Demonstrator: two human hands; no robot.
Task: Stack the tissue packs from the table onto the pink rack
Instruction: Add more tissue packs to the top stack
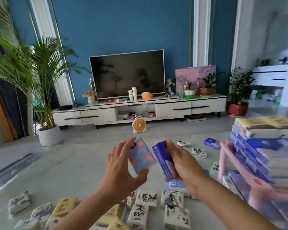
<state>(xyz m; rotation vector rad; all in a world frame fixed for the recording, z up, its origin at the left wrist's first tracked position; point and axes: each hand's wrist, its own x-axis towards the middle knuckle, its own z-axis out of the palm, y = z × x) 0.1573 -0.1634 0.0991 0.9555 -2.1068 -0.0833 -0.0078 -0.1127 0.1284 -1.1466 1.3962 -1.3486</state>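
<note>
Both hands are raised over the grey table (68,165). My left hand (121,170) holds a light blue tissue pack with pink patches (141,156) between thumb and fingertips. My right hand (183,160) grips a dark blue and purple tissue pack (163,158) upright. The two packs are close together but apart. The pink rack (226,156) stands at the right, its shelves filled with stacked blue, purple and yellow packs (264,146). Several white and yellow tissue packs (145,198) lie on the table below my hands.
More loose packs (198,152) lie on the far right of the table near the rack. Beyond the table are a small orange fan (139,124) on the floor, a white TV cabinet (140,108) with a television, and potted plants (45,90).
</note>
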